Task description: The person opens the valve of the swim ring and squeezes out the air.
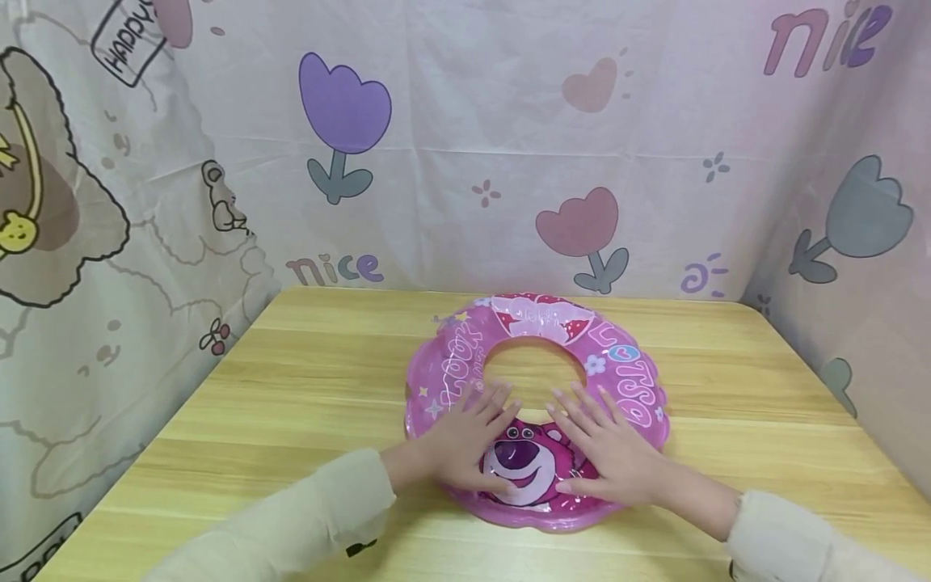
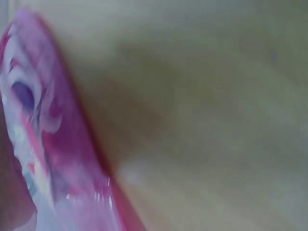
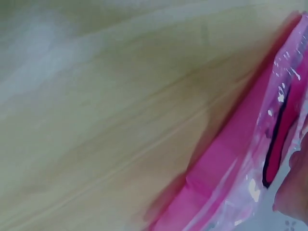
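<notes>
A pink inflatable swim ring [image 1: 538, 315] with a printed bear face and white lettering lies flat on the wooden table, looking inflated. On its near left part rests my left hand [image 1: 469, 440], fingers spread and fairly straight. My right hand [image 1: 611, 453] lies on the near right part the same way, its thumb pointing toward the bear's mouth. Both hands touch the ring from above. In the left wrist view the ring's side [image 2: 72, 144] fills the left edge. The right wrist view has its glossy edge [image 3: 231, 163] at the right, with part of my hand [image 3: 293, 187] beside it.
The light wooden table [image 1: 291, 388] extends around the ring on all sides. Behind it hangs a pale cloth [image 1: 465, 97] printed with tulips and words. More printed cloth [image 1: 109, 347] hangs along the left side, and another stretch [image 1: 873, 323] borders the right.
</notes>
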Demonstrator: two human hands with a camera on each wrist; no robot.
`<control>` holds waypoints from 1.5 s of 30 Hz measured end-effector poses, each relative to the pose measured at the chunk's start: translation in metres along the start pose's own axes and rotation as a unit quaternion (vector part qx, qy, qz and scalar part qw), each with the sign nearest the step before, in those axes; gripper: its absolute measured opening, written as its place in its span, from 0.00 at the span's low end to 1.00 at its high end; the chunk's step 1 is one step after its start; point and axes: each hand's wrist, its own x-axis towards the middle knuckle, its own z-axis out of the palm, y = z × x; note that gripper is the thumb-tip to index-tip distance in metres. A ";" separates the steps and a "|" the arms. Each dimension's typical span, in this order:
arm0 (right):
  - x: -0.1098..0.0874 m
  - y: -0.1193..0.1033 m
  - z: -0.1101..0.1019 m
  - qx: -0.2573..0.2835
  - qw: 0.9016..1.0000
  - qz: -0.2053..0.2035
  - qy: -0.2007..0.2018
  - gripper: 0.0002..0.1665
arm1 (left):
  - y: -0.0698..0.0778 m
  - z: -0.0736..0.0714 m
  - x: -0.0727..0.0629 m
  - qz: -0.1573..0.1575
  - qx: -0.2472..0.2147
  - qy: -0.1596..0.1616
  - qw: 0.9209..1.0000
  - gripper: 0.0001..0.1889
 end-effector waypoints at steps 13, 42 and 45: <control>-0.001 -0.001 0.020 -0.010 1.000 -0.012 0.004 0.53 | 0.009 0.022 0.003 -0.031 0.028 0.019 0.999 0.54; 0.006 -0.004 0.019 0.019 0.993 0.019 -0.114 0.52 | 0.016 0.024 0.011 -0.062 0.101 -0.040 0.992 0.53; 0.007 -0.004 0.018 0.024 0.990 0.026 -0.137 0.52 | 0.018 0.020 0.012 -0.068 0.101 -0.055 0.991 0.52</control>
